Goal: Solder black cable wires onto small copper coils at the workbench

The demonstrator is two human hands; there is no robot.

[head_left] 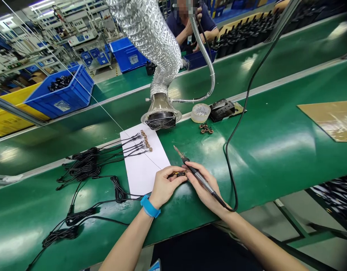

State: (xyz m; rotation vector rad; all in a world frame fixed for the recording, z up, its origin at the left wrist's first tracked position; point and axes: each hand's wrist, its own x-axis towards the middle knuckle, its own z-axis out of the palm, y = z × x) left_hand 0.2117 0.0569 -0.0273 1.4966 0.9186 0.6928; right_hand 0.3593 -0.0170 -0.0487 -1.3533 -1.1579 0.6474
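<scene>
My left hand [164,185] has thumb and fingers closed on the end of a black cable [131,198], where dark and yellowish wires show. A blue wrist strap [150,206] circles that wrist. My right hand [204,186] grips a soldering iron [200,178], its tip pointing up and left, away from the wires. The fingertips of both hands meet near a small copper-coloured part, mostly hidden. On a white sheet [143,169] lie several cable ends with bared wires beside a row of copper-wound rings [146,140]. More wound rings [206,128] lie on the green bench.
A fume extractor hood [161,113] hangs beyond the sheet. Near it stand a round tub [200,113] and a black soldering stand [222,110]. Bundled black cables [84,163] lie left. The iron's cord [231,150] loops at right, near a brown board [330,118]. A person [187,30] sits opposite.
</scene>
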